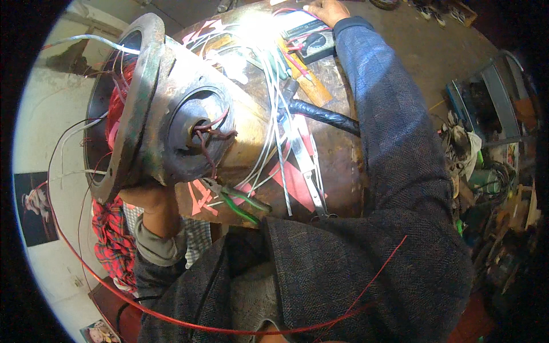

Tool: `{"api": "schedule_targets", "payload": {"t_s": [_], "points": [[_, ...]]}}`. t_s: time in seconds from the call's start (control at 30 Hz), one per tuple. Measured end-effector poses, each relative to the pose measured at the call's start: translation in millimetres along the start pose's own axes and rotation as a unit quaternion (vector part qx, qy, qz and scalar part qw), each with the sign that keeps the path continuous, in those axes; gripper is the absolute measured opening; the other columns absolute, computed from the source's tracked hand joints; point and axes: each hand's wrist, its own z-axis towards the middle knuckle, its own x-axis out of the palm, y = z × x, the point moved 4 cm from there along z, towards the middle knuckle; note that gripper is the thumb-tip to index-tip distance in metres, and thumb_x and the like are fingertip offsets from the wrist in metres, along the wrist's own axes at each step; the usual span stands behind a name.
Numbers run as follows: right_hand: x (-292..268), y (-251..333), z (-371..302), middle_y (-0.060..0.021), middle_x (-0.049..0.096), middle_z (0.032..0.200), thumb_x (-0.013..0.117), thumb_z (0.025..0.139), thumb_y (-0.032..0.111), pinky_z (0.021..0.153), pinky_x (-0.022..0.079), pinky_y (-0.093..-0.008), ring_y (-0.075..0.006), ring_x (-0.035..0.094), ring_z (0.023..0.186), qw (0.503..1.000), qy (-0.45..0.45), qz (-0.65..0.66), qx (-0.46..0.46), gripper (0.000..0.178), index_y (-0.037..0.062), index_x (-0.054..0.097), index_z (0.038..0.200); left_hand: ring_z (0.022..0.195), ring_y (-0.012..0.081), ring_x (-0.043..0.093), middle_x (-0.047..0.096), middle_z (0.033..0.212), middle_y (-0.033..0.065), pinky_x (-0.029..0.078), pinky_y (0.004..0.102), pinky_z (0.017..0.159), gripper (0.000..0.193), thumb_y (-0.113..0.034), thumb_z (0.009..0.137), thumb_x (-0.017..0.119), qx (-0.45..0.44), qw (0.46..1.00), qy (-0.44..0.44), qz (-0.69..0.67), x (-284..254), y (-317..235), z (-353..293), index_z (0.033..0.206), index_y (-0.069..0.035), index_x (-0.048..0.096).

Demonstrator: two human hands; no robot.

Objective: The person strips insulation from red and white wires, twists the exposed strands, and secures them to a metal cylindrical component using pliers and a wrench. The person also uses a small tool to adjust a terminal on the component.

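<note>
A heavy grey metal motor housing lies on its side at the left of the worktable. Red copper windings show inside its wide flanged end, and brown lead wires stick out of the round opening facing me. My left hand is under the housing's lower rim; its fingers are hidden behind the metal. At the table's far edge, my right hand has its fingers curled in, beside a dark multimeter and thin coloured leads. Whatever it may hold is not visible.
Green-handled pliers, pink paper pieces, scissors, white sleeving and a black-wrapped handle litter the table. A long red wire loops across my front. A metal rack stands at right.
</note>
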Motion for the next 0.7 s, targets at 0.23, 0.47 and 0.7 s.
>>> {"api": "schedule_targets", "payload": {"t_s": [0.23, 0.47, 0.7], "points": [[-52.8, 83.6, -12.7, -0.019, 0.074, 0.095, 0.064, 0.096, 0.032, 0.083, 0.056, -0.0496, -0.0387, 0.07, 0.091, 0.964, -0.203, -0.043, -0.168, 0.03, 0.0056, 0.078, 0.092, 0.133, 0.0361, 0.056, 0.053, 0.15, 0.0152, 0.041, 0.0517, 0.117, 0.074, -0.061, 0.103, 0.033, -0.045, 0.992, -0.118, -0.005, 26.1, -8.9, -1.2, 0.148, -0.004, 0.05], [62.7, 215.9, -72.4, -0.0204, 0.066, 0.127, 0.061, 0.096, 0.038, 0.109, 0.044, -0.0459, -0.0351, 0.06, 0.118, 0.964, -0.013, -0.157, -0.216, 0.044, 0.0076, 0.069, 0.127, 0.127, 0.0347, 0.06, 0.059, 0.143, 0.0147, 0.047, 0.0505, 0.112, 0.075, -0.063, 0.103, 0.033, 0.082, 0.981, -0.038, 0.169, 2.9, -0.9, 3.9, 0.144, -0.003, 0.053], [83.9, 204.9, -70.8, -0.0186, 0.067, 0.127, 0.055, 0.1, 0.034, 0.107, 0.045, -0.0437, -0.035, 0.06, 0.119, 0.968, -0.125, -0.13, -0.172, 0.04, 0.0094, 0.069, 0.127, 0.124, 0.0331, 0.062, 0.062, 0.138, 0.0158, 0.048, 0.0502, 0.11, 0.07, -0.056, 0.106, 0.033, -0.028, 0.991, -0.026, -0.125, 15.6, 4.3, 6.2, 0.137, 0.0, 0.06]]}}
